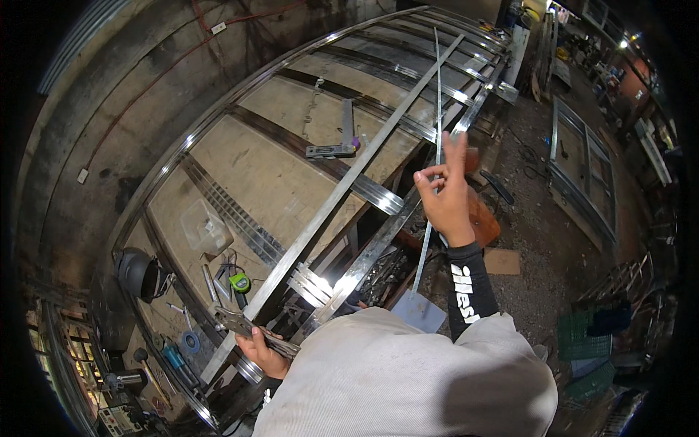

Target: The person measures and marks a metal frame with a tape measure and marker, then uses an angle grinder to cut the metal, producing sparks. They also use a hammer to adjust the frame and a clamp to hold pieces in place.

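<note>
My left hand [266, 354] is closed around metal locking pliers [246, 321], beside the near end of a long metal bar [349, 176]. The bar lies lengthwise across a large frame of shiny metal tubes [378, 195]. Raised over the frame's right edge is my right hand [447, 200], two fingers stretched up and apart, the others partly bent. A thin metal strip [437, 87] passes by its fingers. Whether they touch the strip, I cannot tell. A carpenter's square [342, 132] rests on the board inside the frame.
A green tape measure [239, 282], a blue tape roll [191, 342], a clear plastic box [205, 227] and a welding helmet [140, 274] sit at left. An orange-brown seat [483, 221] stands beside my right forearm. Another metal frame [585, 171] and green crates [582, 336] are at right.
</note>
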